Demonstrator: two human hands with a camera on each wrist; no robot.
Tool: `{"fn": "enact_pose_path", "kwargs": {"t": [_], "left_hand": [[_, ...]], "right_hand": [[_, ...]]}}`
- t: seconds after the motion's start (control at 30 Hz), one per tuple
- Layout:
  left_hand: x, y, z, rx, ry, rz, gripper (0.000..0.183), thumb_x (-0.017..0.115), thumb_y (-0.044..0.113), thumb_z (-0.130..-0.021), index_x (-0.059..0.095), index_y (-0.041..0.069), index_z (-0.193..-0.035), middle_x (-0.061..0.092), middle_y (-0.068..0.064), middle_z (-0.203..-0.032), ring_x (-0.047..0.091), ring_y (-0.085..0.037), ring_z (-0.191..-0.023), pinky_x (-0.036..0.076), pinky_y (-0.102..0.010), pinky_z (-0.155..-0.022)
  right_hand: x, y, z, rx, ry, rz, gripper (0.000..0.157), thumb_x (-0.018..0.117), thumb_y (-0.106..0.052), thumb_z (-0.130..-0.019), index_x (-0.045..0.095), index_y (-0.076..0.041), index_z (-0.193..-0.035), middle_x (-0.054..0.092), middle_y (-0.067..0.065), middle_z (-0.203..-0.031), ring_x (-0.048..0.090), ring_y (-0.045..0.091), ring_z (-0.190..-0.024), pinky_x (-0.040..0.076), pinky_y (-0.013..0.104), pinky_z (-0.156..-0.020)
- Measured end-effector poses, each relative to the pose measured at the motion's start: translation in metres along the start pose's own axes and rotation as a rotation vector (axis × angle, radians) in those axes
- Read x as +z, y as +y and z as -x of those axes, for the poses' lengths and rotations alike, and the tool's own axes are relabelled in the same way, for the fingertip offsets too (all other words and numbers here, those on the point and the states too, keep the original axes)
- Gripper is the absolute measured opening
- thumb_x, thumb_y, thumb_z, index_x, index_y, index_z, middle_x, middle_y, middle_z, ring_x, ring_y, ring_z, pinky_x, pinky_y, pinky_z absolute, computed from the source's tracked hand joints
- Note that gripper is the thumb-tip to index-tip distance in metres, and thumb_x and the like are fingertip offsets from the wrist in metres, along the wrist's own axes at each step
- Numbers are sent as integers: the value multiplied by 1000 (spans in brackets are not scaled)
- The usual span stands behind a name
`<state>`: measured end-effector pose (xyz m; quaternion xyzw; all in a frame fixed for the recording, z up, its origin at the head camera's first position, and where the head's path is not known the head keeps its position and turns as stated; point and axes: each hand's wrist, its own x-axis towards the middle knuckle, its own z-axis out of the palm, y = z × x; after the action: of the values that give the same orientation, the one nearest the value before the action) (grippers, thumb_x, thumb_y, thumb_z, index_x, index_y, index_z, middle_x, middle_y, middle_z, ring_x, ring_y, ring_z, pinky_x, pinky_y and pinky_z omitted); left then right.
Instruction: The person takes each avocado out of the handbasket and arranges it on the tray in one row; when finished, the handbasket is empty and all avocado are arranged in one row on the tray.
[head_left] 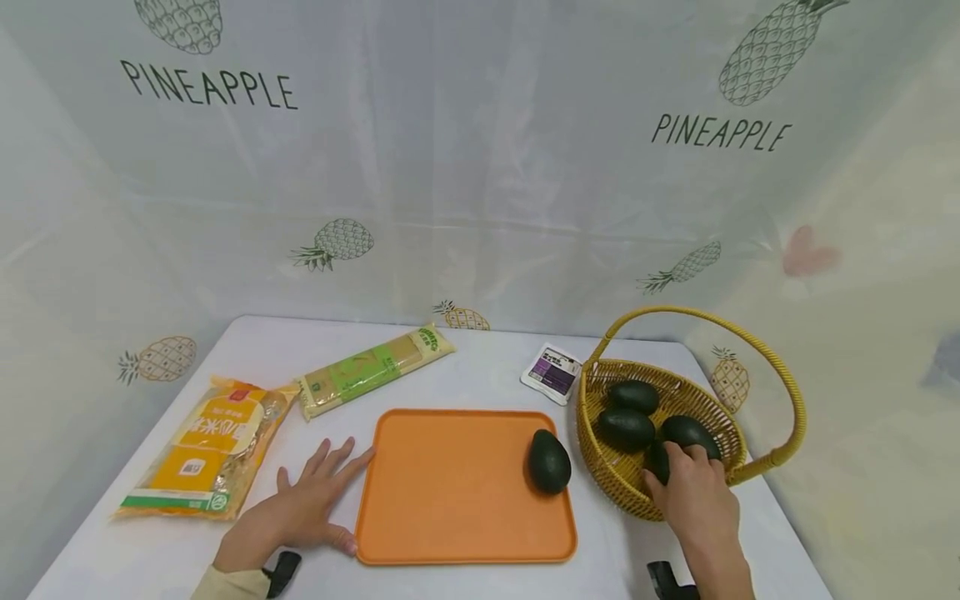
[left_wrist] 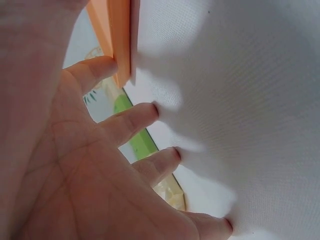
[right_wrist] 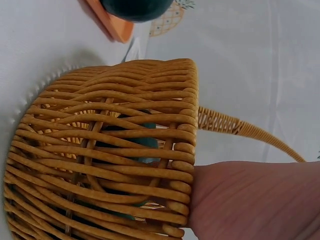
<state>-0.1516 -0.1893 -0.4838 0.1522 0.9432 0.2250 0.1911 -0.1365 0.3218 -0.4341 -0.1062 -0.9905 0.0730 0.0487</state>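
Note:
My right hand (head_left: 697, 492) reaches over the near rim into a yellow wicker basket (head_left: 615, 483). Its fingers and thumb curl round a dark green avocado (head_left: 658, 462), mostly covered by the hand. Several more avocados lie in the basket, one of them (head_left: 686, 432) just beyond the fingertips. In the right wrist view the basket's woven side (right_wrist: 110, 150) hides most of this hand. Spread out on the left, my left hand (head_left: 303, 504) has thumb and index finger touching the left edge of an orange tray (head_left: 457, 492); its other fingertips rest on the tabletop.
A single avocado (head_left: 549, 462) lies at the tray's right edge. Behind the tray are a green-labelled noodle pack (head_left: 375, 371) and a small white-and-purple packet (head_left: 552, 372). A yellow-orange food bag (head_left: 210, 450) lies far left. The basket's tall handle (head_left: 795, 408) arches over its right side.

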Motion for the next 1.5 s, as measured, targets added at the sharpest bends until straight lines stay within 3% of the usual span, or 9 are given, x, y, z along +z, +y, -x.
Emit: {"fn": "enact_pose_path", "kwargs": {"t": [0.43,0.7,1.0,1.23,1.5], "left_hand": [[0,0,0,16,8,8,134,95,58,-58,30,21,-169,19,-27,-177,7,-66,-159,0,-102,-99],[2,-2,-1,14,1,1,134,95,58,-58,29,23,-170,19,-27,-177,7,-66,-159,0,-102,-99],[-1,-2,-1,13,-4,15,135,95,58,-59,28,21,-170,18,-27,-177,5,-65,-160,-2,-102,-99],[-2,0,-1,20,3,18,135,95,57,-59,28,20,-170,18,-28,-177,5,-65,-159,-2,-102,-99],[-1,1,-1,2,-13,13,135,95,58,-59,28,20,-170,17,-28,-177,5,-65,-159,-1,-101,-100]], "right_hand": [[-3,1,-6,-24,-41,27,63,80,-32,-94,61,11,-137,60,45,-127,61,65,-106,60,73,-73],[-3,3,-7,14,-124,43,67,79,-34,-95,58,11,-141,58,45,-130,60,67,-110,59,75,-79],[-3,4,-12,-26,-136,-57,75,85,-24,-91,52,17,-143,52,52,-131,62,67,-114,57,74,-90],[-1,6,-16,4,-141,-103,80,88,-21,-89,47,22,-142,43,56,-136,58,71,-119,55,75,-94],[1,8,-17,21,-163,-118,83,88,-23,-89,44,25,-139,50,51,-133,58,67,-121,55,73,-95]]}}
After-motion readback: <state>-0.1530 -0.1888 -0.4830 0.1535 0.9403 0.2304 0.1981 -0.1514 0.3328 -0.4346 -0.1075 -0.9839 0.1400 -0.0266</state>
